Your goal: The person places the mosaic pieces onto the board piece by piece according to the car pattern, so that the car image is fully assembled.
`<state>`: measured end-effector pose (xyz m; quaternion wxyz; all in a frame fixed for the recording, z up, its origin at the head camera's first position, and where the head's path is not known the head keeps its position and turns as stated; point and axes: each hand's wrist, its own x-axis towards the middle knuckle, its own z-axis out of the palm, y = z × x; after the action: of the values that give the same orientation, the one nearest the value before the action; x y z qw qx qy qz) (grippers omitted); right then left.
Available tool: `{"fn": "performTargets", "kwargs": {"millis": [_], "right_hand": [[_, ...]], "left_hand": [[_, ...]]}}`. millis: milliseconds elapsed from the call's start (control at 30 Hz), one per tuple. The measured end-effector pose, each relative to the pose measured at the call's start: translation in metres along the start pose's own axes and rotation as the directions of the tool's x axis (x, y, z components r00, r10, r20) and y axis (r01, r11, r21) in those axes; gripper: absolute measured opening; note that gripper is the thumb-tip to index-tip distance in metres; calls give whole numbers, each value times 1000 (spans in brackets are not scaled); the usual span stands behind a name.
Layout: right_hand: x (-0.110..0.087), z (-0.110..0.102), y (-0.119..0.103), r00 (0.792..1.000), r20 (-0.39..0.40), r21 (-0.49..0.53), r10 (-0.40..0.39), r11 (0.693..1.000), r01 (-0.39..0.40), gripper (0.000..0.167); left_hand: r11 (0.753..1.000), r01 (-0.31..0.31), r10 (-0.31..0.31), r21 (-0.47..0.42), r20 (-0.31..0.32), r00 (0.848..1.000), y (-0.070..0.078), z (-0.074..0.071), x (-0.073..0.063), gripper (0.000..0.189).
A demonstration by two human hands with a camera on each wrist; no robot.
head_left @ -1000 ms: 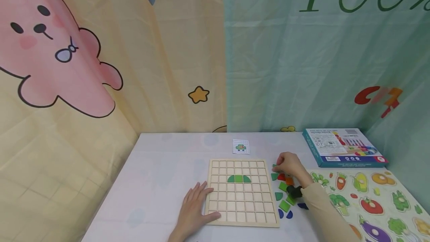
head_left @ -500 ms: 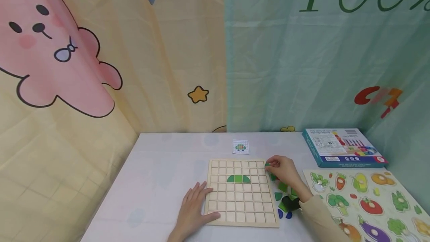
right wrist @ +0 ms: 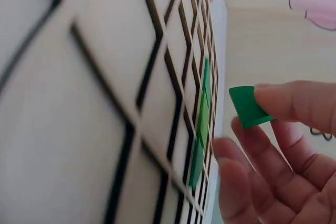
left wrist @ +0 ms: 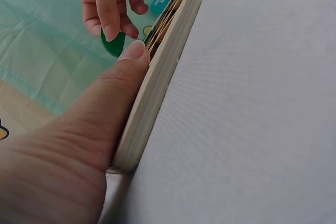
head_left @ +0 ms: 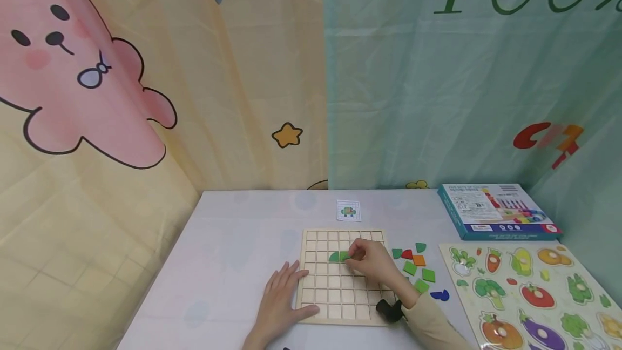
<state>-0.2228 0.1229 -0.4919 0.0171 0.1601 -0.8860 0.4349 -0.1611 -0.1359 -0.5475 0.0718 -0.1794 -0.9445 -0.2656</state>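
A wooden grid board (head_left: 320, 298) lies on the table. My left hand (head_left: 279, 301) rests at its left edge, fingers spread and thumb on the frame. My right hand (head_left: 374, 263) is over the upper middle of the board. In the right wrist view it pinches a dark green quarter-circle tile (right wrist: 247, 106) between thumb and finger, held off the grid. A light green square tile (right wrist: 203, 116) sits in a cell between two dark green tiles. In the head view the right hand hides the right-hand one; the left dark green tile (head_left: 333, 257) shows.
Loose tiles lie right of the board, among them an orange square (head_left: 419, 260), a red tile (head_left: 406, 254) and blue tiles (head_left: 440, 296). A pattern card (head_left: 349, 210) lies behind the board. At right are a box (head_left: 498, 212) and a vegetable-picture board (head_left: 525, 277).
My right hand has carried the dark green tile from the loose pile leftward to over the board's upper middle. The left hand has stayed at the board's edge.
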Motion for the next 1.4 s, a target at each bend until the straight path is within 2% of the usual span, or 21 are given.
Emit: {"fn": "performTargets", "kwargs": {"millis": [233,567,1000,1400], "right_hand": [[3,23,-15,994,73,10,-76,997,75,14],[10,38,-25,991,73,-71,-115,990,120,13],[12,39,-25,989,113,-92,-97,990,108,15],[18,40,-31,989,145,-158,-18,987,41,16]], "left_hand": [[1000,-17,17,3,-12,1000,-1,0,0,79],[1000,-25,25,10,-23,999,-1,0,0,79],[1000,-23,23,15,-22,999,1,-1,0,80],[999,-35,36,40,-23,999,0,0,1,79]]}}
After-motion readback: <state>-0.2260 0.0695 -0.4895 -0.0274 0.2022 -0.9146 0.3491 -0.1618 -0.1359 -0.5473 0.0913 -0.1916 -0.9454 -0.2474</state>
